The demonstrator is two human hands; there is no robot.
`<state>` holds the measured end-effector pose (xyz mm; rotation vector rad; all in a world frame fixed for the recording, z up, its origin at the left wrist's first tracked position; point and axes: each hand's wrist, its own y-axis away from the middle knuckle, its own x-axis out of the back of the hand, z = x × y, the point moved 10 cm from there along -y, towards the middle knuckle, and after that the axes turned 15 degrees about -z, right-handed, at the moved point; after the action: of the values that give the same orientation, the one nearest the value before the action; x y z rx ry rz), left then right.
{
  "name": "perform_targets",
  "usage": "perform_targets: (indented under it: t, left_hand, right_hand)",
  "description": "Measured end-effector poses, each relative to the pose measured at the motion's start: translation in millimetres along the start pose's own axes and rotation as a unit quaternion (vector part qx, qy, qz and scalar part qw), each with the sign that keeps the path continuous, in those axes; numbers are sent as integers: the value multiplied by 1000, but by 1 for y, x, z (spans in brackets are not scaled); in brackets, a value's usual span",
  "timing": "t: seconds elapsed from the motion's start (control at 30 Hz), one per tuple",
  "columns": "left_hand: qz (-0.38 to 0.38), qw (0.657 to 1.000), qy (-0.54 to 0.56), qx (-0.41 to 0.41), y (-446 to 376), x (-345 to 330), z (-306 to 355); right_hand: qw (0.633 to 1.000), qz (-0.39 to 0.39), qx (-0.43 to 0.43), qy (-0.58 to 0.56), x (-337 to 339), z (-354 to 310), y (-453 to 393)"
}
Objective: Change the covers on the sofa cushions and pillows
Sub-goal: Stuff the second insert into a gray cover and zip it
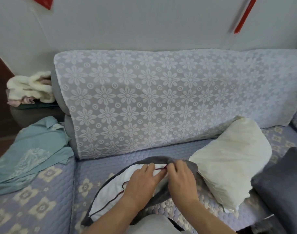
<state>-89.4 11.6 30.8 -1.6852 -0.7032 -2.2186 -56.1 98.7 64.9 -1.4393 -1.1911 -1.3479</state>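
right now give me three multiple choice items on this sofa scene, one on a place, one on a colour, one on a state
1. Where does the bare cream pillow lie?
A. on the seat, right of the hands
B. on the floor
C. on top of the backrest

2. What colour is the cover around the white pillow?
A. red
B. dark grey
C. yellow

3. How far is the white pillow covered?
A. fully closed in
B. no cover near it
C. partly, with white still showing

Answers: 1 A, it rests on the seat past the right hand. 2 B, grey cloth edges it. 3 C, white shows beside the left hand.
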Motion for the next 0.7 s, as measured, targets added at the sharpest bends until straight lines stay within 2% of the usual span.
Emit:
perform_targets:
  t: [0.07,0.1,0.2,0.23,0.27,0.3,0.37,0.43,0.57,0.7]
  left_hand:
    - [-3,1000,0,10,-5,1,1]
    - [-11,1000,2,16,-7,-1,2]
    - [-31,999,15,36,-9,-5,-5]
    - [-29,998,24,41,-9,-3,-8]
    - [-27,998,28,41,-9,-2,-9]
    - [-27,999,29,35,-9,-3,-9]
    - [-30,999,26,26,-11,-9,-6]
    - [-31,999,19,23,-15,-16,-4]
    - [-2,999,16,36,-24,-4,-3]
    - [-18,998,44,48,-29,0,-3]
  right_hand:
    - [996,-23,50,73,-12,-8,0]
    - [995,-36,32,87,-16,-1,-5]
    - [991,-46,-110,62,-10,31,-25]
    - [989,-46,-125,60,-7,34,-30]
    - [990,-50,-107,83,-6,29,-34]
    - [989,-62,-49,125,-12,15,-36]
    - [969,-86,82,217,-26,-13,-32]
    - [946,-73,142,281,-29,-21,-31]
    - [917,-74,152,361,-24,-16,-47]
    - [941,-154,49,298,-17,11,-77]
